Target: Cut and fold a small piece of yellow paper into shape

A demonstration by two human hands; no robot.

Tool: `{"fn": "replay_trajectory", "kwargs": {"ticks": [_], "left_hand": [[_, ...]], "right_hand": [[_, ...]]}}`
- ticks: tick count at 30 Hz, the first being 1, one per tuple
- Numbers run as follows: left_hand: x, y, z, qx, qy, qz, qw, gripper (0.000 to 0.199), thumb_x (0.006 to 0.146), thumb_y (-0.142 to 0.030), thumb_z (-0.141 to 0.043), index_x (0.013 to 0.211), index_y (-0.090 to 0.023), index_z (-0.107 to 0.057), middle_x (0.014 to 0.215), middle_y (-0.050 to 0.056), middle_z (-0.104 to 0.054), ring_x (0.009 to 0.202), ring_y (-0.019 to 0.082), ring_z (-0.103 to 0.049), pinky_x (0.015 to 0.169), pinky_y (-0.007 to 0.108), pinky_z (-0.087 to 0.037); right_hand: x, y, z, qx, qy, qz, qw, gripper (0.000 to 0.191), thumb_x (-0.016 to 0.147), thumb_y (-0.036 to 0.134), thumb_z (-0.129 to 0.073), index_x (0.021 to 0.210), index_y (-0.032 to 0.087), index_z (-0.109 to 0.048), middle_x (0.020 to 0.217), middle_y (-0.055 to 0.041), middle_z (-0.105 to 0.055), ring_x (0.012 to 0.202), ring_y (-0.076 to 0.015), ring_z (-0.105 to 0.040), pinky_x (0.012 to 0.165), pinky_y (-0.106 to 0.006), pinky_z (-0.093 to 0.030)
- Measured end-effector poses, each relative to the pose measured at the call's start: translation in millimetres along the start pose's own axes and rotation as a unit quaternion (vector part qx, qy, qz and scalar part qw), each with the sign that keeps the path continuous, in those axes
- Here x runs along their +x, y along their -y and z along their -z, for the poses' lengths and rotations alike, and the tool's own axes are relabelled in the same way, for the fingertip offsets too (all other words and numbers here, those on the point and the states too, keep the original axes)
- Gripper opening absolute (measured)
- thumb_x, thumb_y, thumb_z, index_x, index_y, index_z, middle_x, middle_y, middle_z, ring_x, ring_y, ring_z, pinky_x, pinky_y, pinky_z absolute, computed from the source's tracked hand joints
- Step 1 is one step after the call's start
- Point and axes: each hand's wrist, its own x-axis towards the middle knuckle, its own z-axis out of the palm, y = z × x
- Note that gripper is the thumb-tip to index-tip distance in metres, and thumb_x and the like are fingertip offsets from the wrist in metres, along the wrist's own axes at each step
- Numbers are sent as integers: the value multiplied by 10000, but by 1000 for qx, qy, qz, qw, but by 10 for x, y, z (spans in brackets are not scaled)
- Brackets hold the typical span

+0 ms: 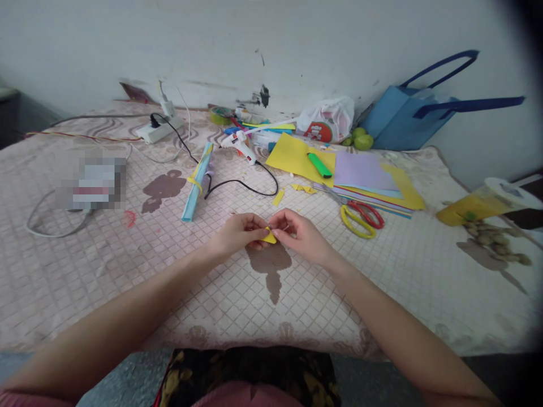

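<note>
A small yellow paper piece is held between my two hands over the middle of the table. My left hand is closed on its left side, thumb on top. The fingers of my right hand pinch it at its upper right edge. My fingers hide part of the piece, so its full shape does not show. Just beyond my hands lie a yellow paper strip and some yellow scraps. Scissors with red and yellow handles rest to the right of my right hand.
Left of centre lies a rolled light-blue paper. A white glue gun trails a black cord behind my hands. Coloured paper sheets bear a green marker-like object. A blue bag stands back right; a power strip sits back left.
</note>
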Motion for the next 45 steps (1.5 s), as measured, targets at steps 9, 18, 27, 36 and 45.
{"fn": "replay_trajectory", "kwargs": {"ticks": [9, 18, 27, 36, 45], "left_hand": [[4, -28, -9, -27, -13, 8, 1000, 93, 768, -157, -657, 808, -115, -585, 734, 39, -694, 598, 88, -644, 603, 202, -510], [-10, -45, -24, -21, -22, 8, 1000, 56, 850, -152, -554, 828, -107, -581, 728, 33, -669, 633, 88, -653, 648, 208, -526], [-6, -26, -26, -16, -4, -1, 1000, 49, 821, -168, -583, 821, -120, -594, 783, 33, -677, 669, 88, -650, 667, 215, -524], [7, -1, 8, -2, 4, -12, 1000, 111, 762, -163, -649, 857, -121, -612, 789, 31, -682, 678, 97, -648, 645, 212, -524], [20, 10, 14, 17, 6, -18, 1000, 77, 781, -171, -622, 845, -128, -618, 776, 32, -684, 689, 106, -651, 651, 223, -531]], "right_hand": [[-34, 77, -36, -177, -7, 126, 976, 147, 796, 145, -623, 888, 219, -535, 987, -49, -540, 974, -186, -534, 853, -342, -454], [-18, 7, -24, -169, 2, 111, 979, 117, 822, 133, -589, 878, 222, -537, 962, -40, -555, 925, -176, -548, 795, -314, -462], [-19, 22, -26, -187, -3, 99, 977, 118, 799, 156, -625, 832, 218, -529, 881, -24, -558, 847, -174, -541, 740, -311, -448], [-24, 7, -21, -197, 7, 104, 975, 91, 827, 168, -603, 861, 219, -536, 936, -37, -577, 890, -182, -551, 760, -314, -445], [-19, 10, 5, -175, 16, 94, 980, 50, 832, 192, -601, 849, 229, -573, 930, -31, -596, 878, -179, -573, 778, -322, -449]]}}
